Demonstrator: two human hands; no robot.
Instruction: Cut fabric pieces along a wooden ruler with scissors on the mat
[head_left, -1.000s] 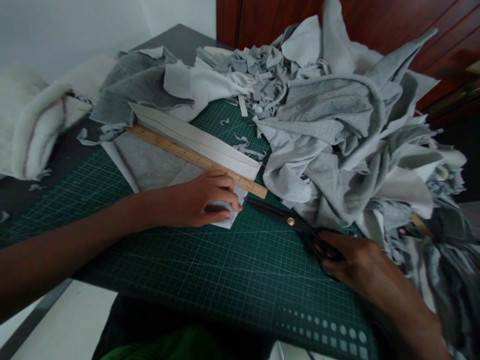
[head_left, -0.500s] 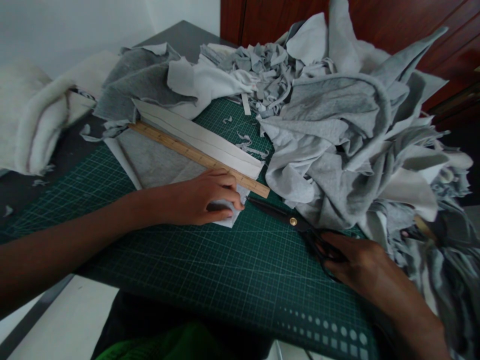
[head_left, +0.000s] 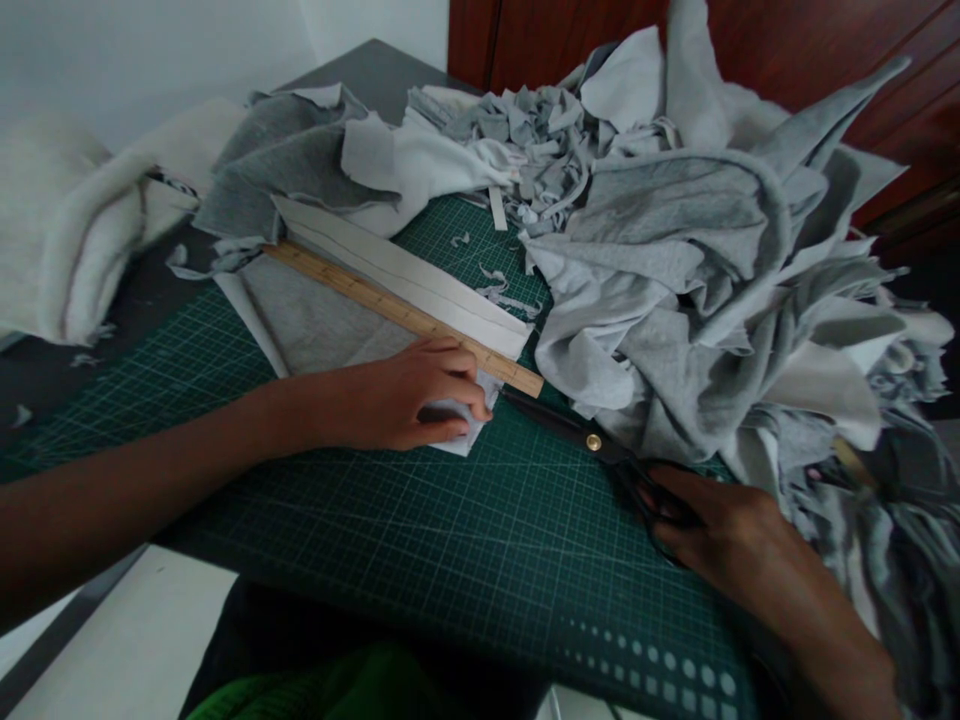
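The left hand's fingers are bent and press down on a grey cloth at the centre of the frame, the thumb set a little apart from the forefinger; whether the two nip the cloth cannot be told. The right hand, at the lower right, has its fingers wrapped around the handles of black scissors, whose blades look closed or nearly so. Their long axis slants from the right hand towards the upper left, and the tips lie at the cloth's right edge, just beside the left fingertips, so the left hand is the nearer to the tips. A wooden ruler lies on the cloth above the left hand on a similar slant, its right end just above the blades. Past it runs a pale strip with a thin line. A green cutting mat lies beneath; a fabric heap fills the upper right, and a cream bundle the left.
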